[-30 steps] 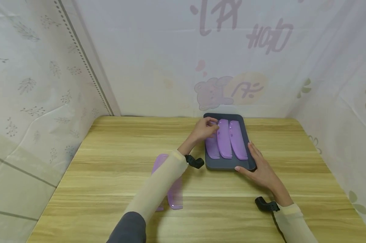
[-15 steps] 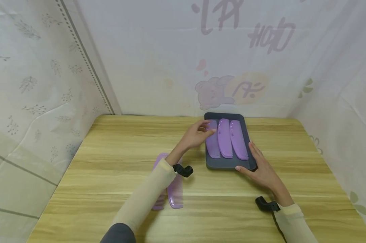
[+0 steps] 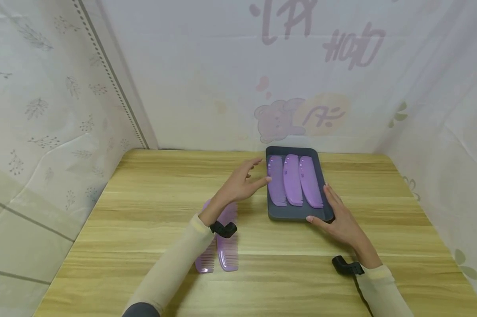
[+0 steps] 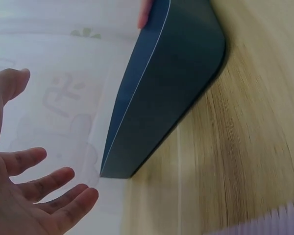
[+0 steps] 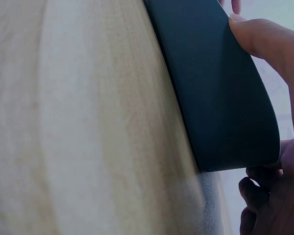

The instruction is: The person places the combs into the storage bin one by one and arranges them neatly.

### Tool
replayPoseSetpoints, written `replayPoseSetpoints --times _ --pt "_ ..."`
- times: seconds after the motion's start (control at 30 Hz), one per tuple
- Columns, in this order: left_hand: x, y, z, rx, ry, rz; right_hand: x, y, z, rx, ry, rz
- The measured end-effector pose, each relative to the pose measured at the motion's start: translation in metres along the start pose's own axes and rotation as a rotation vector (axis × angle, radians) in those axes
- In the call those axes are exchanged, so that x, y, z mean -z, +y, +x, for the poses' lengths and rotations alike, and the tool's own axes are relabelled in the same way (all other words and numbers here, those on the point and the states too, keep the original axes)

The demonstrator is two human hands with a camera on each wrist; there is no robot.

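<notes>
Three purple combs lie side by side in a dark grey tray (image 3: 297, 215) in the head view: a left comb (image 3: 277, 185), a middle comb (image 3: 292, 182) and a right comb (image 3: 311, 182). My left hand (image 3: 235, 185) hovers left of the tray, fingers spread and holding nothing; the left wrist view also has this hand (image 4: 34, 191) apart from the tray wall (image 4: 161, 93). At the tray's near right corner, my right hand (image 3: 343, 222) grips it, thumb at the front and fingers along the right side. The thumb (image 5: 264, 36) touches the rim in the right wrist view.
Two more purple combs, a left one (image 3: 205, 259) and a right one (image 3: 227, 251), lie on the wooden table (image 3: 286, 281), partly hidden under my left wrist. A printed cloth (image 3: 206, 88) hangs behind the table, with more cloth at both sides.
My left hand has drawn back from the left comb in the tray, moving left and toward me, and its fingers have spread. The right hand and the tray have stayed in place.
</notes>
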State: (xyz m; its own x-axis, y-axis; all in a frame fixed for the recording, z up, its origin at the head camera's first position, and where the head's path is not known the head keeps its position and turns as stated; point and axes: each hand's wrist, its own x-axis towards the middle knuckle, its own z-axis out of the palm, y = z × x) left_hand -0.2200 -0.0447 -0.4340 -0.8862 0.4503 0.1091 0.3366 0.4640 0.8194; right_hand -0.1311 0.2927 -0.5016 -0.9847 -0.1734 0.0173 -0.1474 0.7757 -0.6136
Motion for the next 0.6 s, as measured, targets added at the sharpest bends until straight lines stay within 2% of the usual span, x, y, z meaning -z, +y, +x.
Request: replayPoseSetpoints --times 0.3,0.6 --pt "0.013 -0.003 -0.022 0.001 0.042 0.082 0.0 0.0 0.0 -0.002 0.003 0.001" --pt "0.022 -0.012 -0.046 0.04 0.037 0.142 -0.002 0.004 0.001 -0.009 0.003 -0.001"
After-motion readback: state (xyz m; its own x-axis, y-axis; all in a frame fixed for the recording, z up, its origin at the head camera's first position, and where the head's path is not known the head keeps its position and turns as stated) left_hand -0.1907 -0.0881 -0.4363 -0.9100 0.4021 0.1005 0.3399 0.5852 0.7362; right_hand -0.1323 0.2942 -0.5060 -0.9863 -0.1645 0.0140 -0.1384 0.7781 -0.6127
